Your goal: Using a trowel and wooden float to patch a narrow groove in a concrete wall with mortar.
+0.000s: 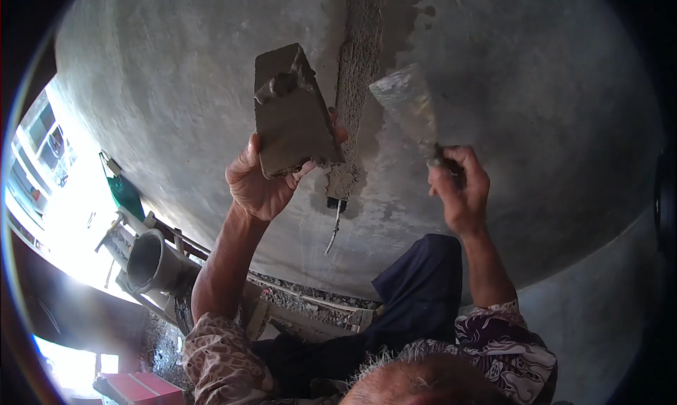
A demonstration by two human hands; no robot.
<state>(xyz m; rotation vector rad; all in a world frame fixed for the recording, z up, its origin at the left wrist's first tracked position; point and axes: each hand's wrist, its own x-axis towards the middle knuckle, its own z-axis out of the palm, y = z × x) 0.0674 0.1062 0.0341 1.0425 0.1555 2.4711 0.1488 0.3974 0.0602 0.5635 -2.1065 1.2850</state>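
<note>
My left hand (257,183) is wrapped round the lower end of a rectangular board (293,126) coated in grey mortar, with a small lump near its top. The board is held up in front of a grey cement wall (522,123). To the right, my right hand (458,186) grips the handle of a putty knife (409,101), its broad blade pointing up and left, smeared with mortar. Between the two tools runs a vertical strip of rough, darker mortar (358,80) on the wall. From a small dark opening at its lower end hangs a thin cable (335,228).
At lower left stands a grey, mortar-stained bucket (147,260) by some wooden pieces. A red box (144,387) lies at the bottom left. Something green (125,195) sits beside the bright opening on the left. Planks and rubble (310,310) lie below the wall.
</note>
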